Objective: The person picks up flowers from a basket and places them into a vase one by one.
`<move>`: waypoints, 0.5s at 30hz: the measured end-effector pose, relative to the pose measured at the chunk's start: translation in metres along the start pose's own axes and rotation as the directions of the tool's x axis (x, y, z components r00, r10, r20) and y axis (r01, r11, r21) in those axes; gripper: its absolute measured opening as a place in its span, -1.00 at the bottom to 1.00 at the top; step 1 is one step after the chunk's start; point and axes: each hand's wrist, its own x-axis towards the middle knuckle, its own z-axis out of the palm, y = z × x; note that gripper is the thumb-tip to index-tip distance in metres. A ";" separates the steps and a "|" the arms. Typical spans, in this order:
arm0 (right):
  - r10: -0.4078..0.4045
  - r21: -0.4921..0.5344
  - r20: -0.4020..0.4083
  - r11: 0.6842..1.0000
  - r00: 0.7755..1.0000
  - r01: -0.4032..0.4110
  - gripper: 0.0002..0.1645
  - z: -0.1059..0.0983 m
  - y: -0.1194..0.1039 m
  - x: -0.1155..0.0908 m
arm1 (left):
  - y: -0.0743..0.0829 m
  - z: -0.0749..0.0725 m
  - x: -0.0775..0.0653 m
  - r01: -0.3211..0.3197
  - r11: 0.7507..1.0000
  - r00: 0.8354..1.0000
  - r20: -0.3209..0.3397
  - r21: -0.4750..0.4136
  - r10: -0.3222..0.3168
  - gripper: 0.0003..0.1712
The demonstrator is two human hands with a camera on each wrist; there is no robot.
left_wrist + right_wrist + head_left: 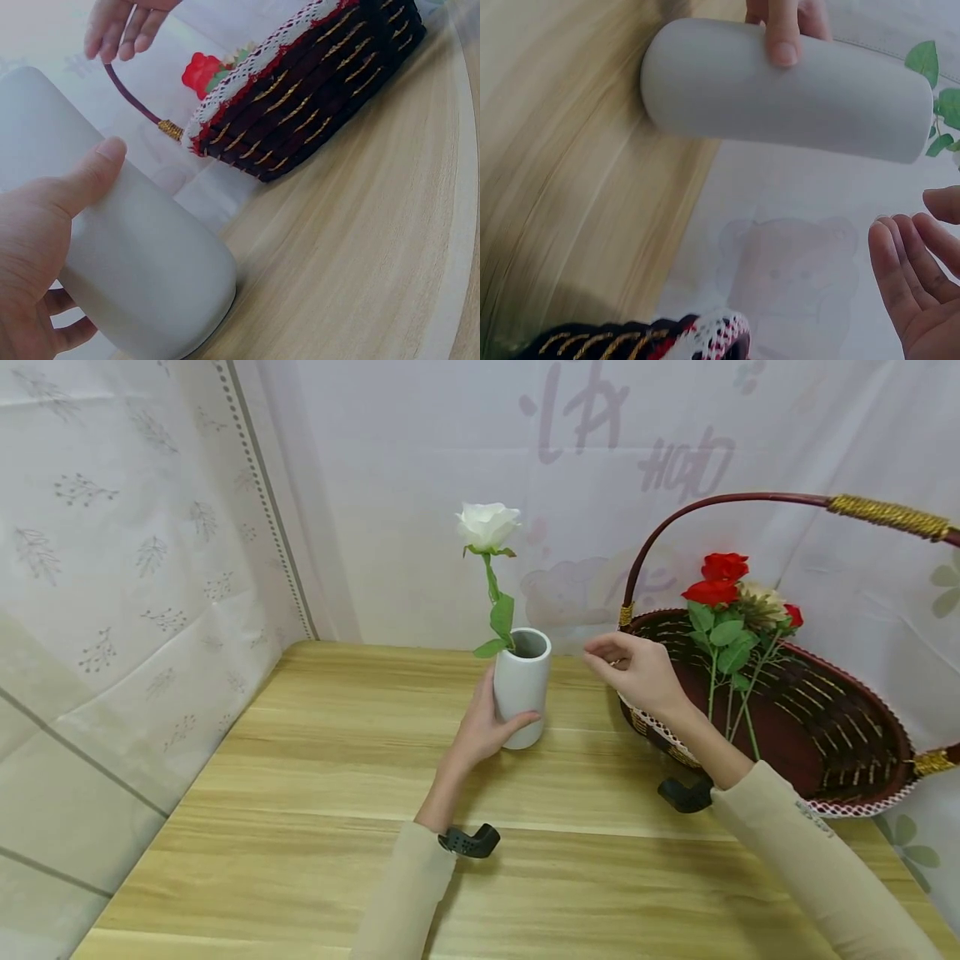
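A white vase [522, 693] stands upright on the wooden table, and my left hand [483, 718] grips its side with the thumb across the front. One white rose [487, 527] leans left out of the vase mouth, its leaves [502, 618] by the rim. To the right of the vase, my right hand [637, 672] hangs in the air with bent fingers and nothing between them. In the right wrist view the fingers [892, 262] are apart from the vase [787, 90]. Behind that hand is a dark wicker basket [862, 693] with red roses [716, 581] in it.
A pale flower [761, 602] lies among the roses in the basket. The basket's tall handle [750, 496] arches above it. A patterned white curtain [420, 485] hangs behind the wooden table [315, 793] and along its left side.
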 end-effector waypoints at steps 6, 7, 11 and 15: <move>0.024 -0.020 -0.013 1.000 1.000 -0.025 -0.72 -0.010 0.007 -0.002 | 0.002 -0.001 0.000 0.005 1.000 1.000 0.007 0.000 -0.005 0.22; 0.023 -0.024 -0.017 0.999 1.000 -0.024 -0.72 -0.012 0.009 -0.003 | 0.002 -0.001 0.000 0.003 1.000 1.000 0.006 -0.002 -0.003 0.22; 0.012 -0.031 -0.022 0.999 1.000 -0.013 -0.72 -0.019 0.011 -0.004 | 0.003 0.000 0.000 0.002 1.000 1.000 0.003 -0.004 -0.002 0.22; 0.014 -0.047 -0.019 0.999 1.000 -0.015 -0.72 -0.026 0.016 -0.005 | 0.003 0.000 0.000 0.009 1.000 1.000 0.004 -0.001 -0.009 0.22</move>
